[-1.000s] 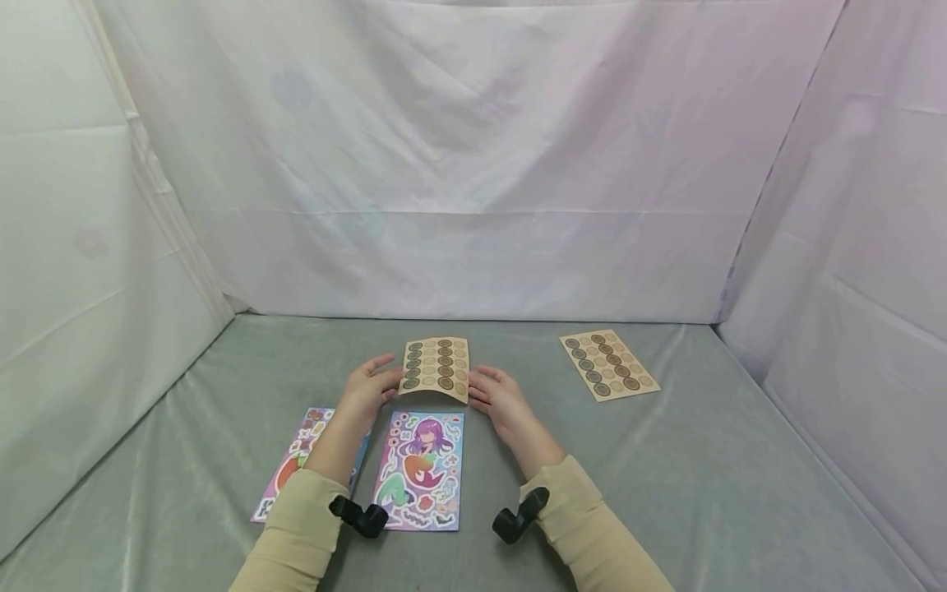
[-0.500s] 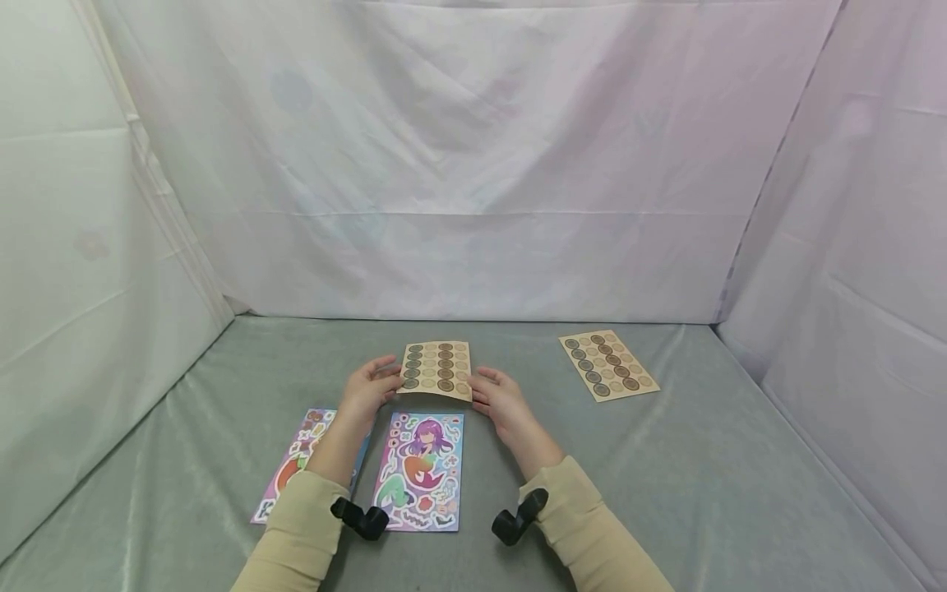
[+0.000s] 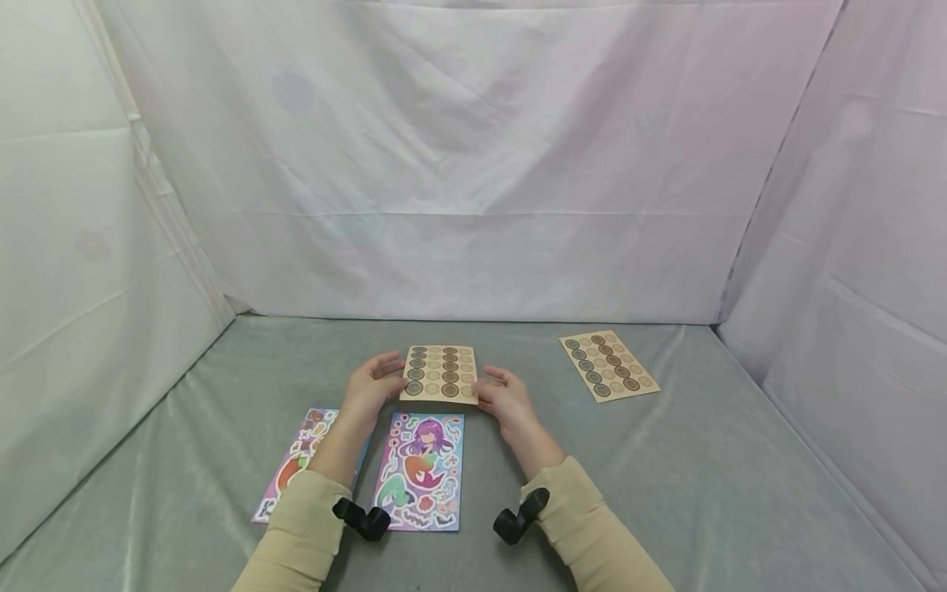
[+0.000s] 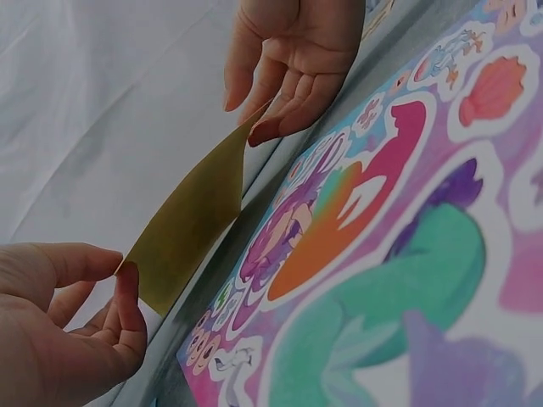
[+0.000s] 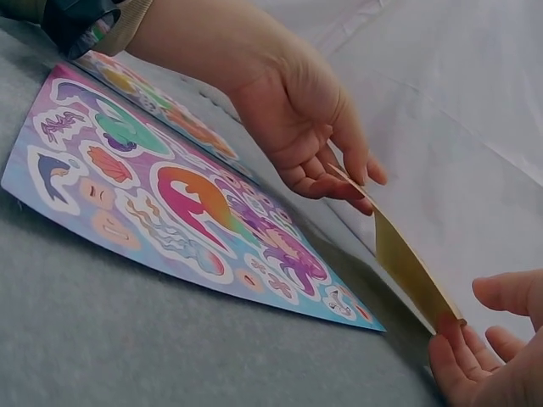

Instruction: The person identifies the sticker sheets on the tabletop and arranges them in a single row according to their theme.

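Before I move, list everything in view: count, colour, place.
raised dotted sheet: one, tan, centre
flat dotted sheet: one, tan, far right
mermaid sticker sheet: one, purple and blue, nearer centre
second sticker sheet: one, multicoloured, near left, partly covered
cloth: one, grey, underneath
curtain: count unclear, white, back and sides
wrist cameras: two, black, one per wrist
sleeves: two, beige, along forearms
left grip: one, bare, on raised sheet's left edge
right grip: one, bare, on its right edge
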Demonstrator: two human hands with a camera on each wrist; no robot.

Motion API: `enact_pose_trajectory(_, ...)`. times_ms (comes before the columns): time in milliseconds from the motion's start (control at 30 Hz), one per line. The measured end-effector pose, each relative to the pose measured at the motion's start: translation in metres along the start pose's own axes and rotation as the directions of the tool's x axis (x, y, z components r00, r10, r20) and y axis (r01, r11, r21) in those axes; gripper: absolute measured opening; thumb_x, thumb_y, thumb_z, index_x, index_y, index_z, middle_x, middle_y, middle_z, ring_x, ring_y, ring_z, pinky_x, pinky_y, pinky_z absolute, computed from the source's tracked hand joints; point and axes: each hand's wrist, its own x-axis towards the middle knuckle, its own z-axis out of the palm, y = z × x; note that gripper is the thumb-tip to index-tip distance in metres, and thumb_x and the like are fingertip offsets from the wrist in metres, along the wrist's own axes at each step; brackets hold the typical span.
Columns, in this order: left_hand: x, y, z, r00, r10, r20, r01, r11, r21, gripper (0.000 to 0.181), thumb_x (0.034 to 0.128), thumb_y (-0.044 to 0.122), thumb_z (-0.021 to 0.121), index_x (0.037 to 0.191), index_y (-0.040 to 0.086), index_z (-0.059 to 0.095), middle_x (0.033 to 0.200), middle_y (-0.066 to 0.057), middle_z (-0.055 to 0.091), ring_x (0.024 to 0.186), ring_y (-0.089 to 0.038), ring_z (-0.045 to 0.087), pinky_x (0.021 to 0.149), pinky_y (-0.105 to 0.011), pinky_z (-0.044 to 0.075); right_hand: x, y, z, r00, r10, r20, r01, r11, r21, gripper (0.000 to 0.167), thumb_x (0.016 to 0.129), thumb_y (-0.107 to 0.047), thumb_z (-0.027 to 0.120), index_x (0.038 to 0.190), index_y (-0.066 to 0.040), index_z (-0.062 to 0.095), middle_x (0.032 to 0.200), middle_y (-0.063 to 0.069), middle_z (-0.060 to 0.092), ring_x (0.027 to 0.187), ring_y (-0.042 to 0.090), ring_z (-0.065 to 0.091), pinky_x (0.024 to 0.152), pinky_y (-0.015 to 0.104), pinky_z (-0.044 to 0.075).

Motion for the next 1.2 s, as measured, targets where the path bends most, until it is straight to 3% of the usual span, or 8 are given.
enact_pose_trajectory(267,0.001,0.005,0.001,1.0,0.013,0.0,-0.013,1.0,-0.016,0.061,0.0839,-0.007,0.061,0.141,0.004,0.043,0.136,-0.016,0.05,0.111,-0.03,0.055,0.089,-0.031,0.049,0.002,-0.004,-0.002,1.0,0.003,-0.026,-0.003,1.0,0.013,0.053,0.083,0.006,0.068,0.133,0.004,0.05,0.107,0.017,0.063,0.076,0.014,0.063,0.065,0.026,0.054)
enact_pose_trajectory(667,-0.004,0.015,0.002,0.999,0.035,0.009,-0.034,0.998,-0.045,0.065,0.0835,-0.007,0.061,0.144,0.007,0.04,0.138,-0.014,0.049,0.114,-0.028,0.052,0.089,-0.027,0.048,0.002,-0.013,-0.004,0.998,-0.053,-0.014,0.053,0.999,-0.012,0.058,0.08,0.009,0.068,0.135,-0.002,0.051,0.098,0.011,0.062,0.075,0.015,0.062,0.062,0.027,0.053)
enact_pose_trajectory(967,-0.002,0.018,0.002,0.999,0.017,0.034,-0.009,0.979,-0.205,0.065,0.0863,-0.008,0.06,0.145,0.008,0.038,0.137,-0.014,0.049,0.102,-0.017,0.058,0.083,-0.022,0.049,0.002,-0.02,-0.008,0.998,-0.067,0.023,0.067,0.997,-0.035,0.064,0.078,0.01,0.069,0.137,-0.005,0.05,0.096,0.009,0.062,0.073,0.015,0.062,0.063,0.027,0.053)
enact_pose_trajectory(1200,-0.003,0.022,0.003,0.997,0.012,0.071,0.007,0.964,-0.266,0.064,0.0898,-0.008,0.055,0.148,0.009,0.035,0.14,-0.017,0.044,0.1,-0.017,0.059,0.083,-0.023,0.049,-0.001,-0.025,-0.014,0.991,-0.111,0.073,0.114,0.993,-0.04,0.067,0.077,0.013,0.067,0.139,-0.004,0.048,0.091,0.007,0.06,0.069,0.013,0.06,0.062,0.026,0.051)
